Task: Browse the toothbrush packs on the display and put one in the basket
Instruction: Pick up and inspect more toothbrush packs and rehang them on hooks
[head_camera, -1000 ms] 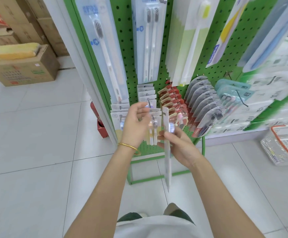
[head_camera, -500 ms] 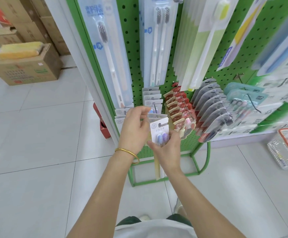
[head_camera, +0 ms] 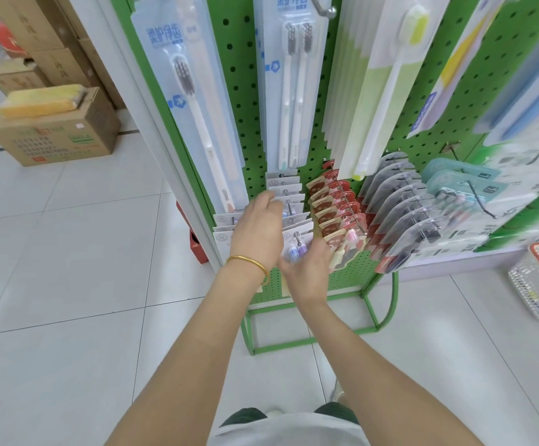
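Observation:
A green pegboard display [head_camera: 239,101] carries hanging toothbrush packs. A row of white toothbrush packs [head_camera: 286,191] hangs on a low hook; the front white pack [head_camera: 297,243], with blue and purple brush heads, hangs at the hook's tip. My left hand [head_camera: 257,230], with a gold bangle on the wrist, reaches into this row with its fingers stretched against the packs behind the front one. My right hand [head_camera: 306,272] is just below the front pack and holds it between thumb and fingers; the pack's lower part is hidden behind the hand. The white basket [head_camera: 533,284] with an orange rim stands on the floor at the right edge.
Red packs [head_camera: 332,201], clear blister packs [head_camera: 397,204] and teal packs [head_camera: 455,181] hang to the right of the white row. Long single-brush packs [head_camera: 191,91] hang above. Cardboard boxes [head_camera: 55,136] stand on the tiled floor at the left. The display's green frame [head_camera: 306,342] is near my feet.
My right hand carried the long white pack from in front of me up to the hook, where it now hangs at the front. My left hand stayed at the row of packs.

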